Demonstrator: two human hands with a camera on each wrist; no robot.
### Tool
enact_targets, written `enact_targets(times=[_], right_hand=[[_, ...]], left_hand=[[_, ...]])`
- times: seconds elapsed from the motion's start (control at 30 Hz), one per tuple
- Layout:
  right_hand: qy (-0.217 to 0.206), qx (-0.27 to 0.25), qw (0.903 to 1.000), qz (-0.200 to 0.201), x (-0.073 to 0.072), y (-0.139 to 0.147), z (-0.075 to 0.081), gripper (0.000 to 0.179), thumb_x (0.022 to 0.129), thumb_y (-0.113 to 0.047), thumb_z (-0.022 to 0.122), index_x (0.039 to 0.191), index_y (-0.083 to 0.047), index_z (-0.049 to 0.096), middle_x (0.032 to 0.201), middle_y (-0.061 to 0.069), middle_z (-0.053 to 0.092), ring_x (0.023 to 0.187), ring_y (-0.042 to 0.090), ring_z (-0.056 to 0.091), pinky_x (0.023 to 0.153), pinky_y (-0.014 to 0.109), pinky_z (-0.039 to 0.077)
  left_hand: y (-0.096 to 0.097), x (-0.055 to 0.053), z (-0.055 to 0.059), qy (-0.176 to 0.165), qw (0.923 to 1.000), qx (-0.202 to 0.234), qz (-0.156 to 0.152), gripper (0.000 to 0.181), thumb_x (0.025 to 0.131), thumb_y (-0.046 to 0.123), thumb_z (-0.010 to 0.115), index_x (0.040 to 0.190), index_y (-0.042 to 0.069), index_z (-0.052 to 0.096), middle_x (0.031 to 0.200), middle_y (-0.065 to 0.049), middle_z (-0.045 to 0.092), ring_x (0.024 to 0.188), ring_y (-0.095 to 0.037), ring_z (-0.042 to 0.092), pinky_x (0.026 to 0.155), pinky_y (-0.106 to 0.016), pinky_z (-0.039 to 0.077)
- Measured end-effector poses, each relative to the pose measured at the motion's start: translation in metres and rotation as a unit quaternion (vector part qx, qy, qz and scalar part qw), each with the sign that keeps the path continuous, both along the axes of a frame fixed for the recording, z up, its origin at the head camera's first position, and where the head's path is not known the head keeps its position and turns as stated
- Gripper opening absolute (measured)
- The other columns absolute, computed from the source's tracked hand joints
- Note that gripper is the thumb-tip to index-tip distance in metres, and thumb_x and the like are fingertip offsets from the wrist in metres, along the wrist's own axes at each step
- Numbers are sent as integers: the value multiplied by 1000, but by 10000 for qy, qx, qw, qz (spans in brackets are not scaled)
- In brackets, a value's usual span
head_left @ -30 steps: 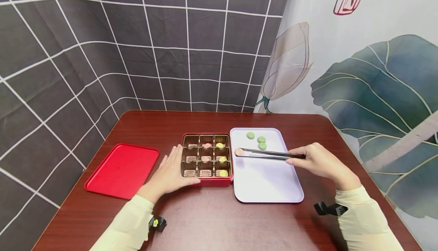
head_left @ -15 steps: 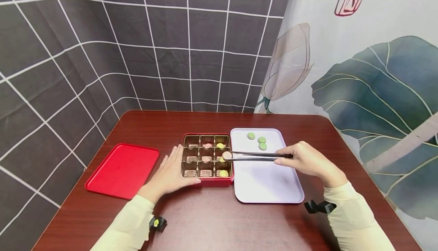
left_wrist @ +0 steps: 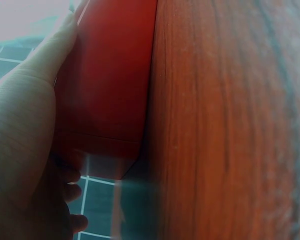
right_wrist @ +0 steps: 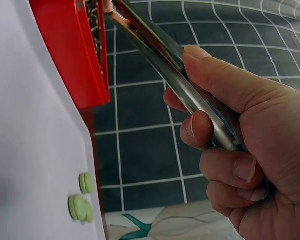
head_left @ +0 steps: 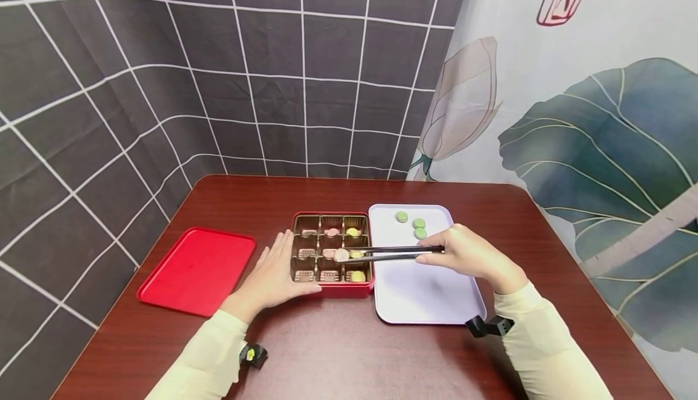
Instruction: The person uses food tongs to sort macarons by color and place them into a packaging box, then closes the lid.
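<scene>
My right hand (head_left: 471, 257) grips metal tongs (head_left: 392, 254), which pinch a pale beige-pink macaron (head_left: 342, 256) above the red box (head_left: 338, 290). Gold compartments line the box; two pink macarons (head_left: 332, 232) lie in its middle column, and yellow macarons (head_left: 358, 276) fill the right column. In the right wrist view the fingers (right_wrist: 225, 167) wrap around the tongs, with the thumb on their upper arm. My left hand (head_left: 272, 270) rests against the box's left side with fingers extended, its thumb along the front edge. The left wrist view shows the palm beside the red wall (left_wrist: 105, 75).
A white tray (head_left: 425, 297) stands against the box's right side, bearing three green macarons (head_left: 419, 223) near its back. Further left lies a flat red lid or tray (head_left: 196, 270). A dark grid-patterned curtain (head_left: 272, 103) hangs behind the brown table (head_left: 305, 345).
My right hand has moved left, carrying the tongs and the pale macaron from above the white tray to above the middle of the box. The left hand has stayed in place.
</scene>
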State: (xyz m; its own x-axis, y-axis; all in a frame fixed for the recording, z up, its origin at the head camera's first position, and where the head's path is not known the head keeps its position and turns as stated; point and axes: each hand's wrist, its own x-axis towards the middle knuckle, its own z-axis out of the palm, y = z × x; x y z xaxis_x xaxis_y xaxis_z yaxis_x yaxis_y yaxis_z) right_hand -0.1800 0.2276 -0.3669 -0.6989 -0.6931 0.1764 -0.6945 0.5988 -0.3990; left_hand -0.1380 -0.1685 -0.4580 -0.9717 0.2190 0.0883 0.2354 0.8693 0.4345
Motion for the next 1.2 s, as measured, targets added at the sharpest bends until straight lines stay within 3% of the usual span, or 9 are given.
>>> enact_targets(times=[0.4, 0.77, 1.03, 1.2], right_hand=[[-109, 111, 9991, 392, -3, -21, -1, 15, 86, -38, 71, 93, -25, 75, 68, -19, 56, 57, -2, 46, 47, 18, 39], [-257, 484, 9976, 429, -3, -31, 1, 22, 86, -41, 71, 96, -22, 77, 70, -21, 60, 58, -1, 47, 51, 20, 42], [-169, 757, 9957, 511, -5, -40, 8, 16, 85, -44, 70, 82, -28, 72, 55, -23, 46, 56, -2, 42, 50, 19, 38], [-168, 866, 9941, 636, -7, -49, 17, 13, 86, -40, 71, 79, -29, 71, 55, -23, 45, 53, -3, 40, 50, 21, 37]], left_hand=[[1, 0, 1, 80, 10000, 52, -17, 136, 59, 89, 57, 152, -1, 16, 157, -20, 19, 145, -33, 13, 111, -58, 21], [0, -1, 0, 101, 9999, 56, -15, 134, 60, 86, 60, 152, -1, 16, 157, -20, 19, 146, -33, 12, 112, -58, 19], [0, 1, 2, 89, 10000, 40, -13, 135, 60, 88, 57, 152, -2, 17, 157, -20, 20, 145, -33, 13, 111, -58, 21], [0, 1, 3, 85, 10000, 20, -8, 135, 60, 89, 56, 152, -2, 16, 157, -20, 19, 145, -33, 13, 111, -57, 21]])
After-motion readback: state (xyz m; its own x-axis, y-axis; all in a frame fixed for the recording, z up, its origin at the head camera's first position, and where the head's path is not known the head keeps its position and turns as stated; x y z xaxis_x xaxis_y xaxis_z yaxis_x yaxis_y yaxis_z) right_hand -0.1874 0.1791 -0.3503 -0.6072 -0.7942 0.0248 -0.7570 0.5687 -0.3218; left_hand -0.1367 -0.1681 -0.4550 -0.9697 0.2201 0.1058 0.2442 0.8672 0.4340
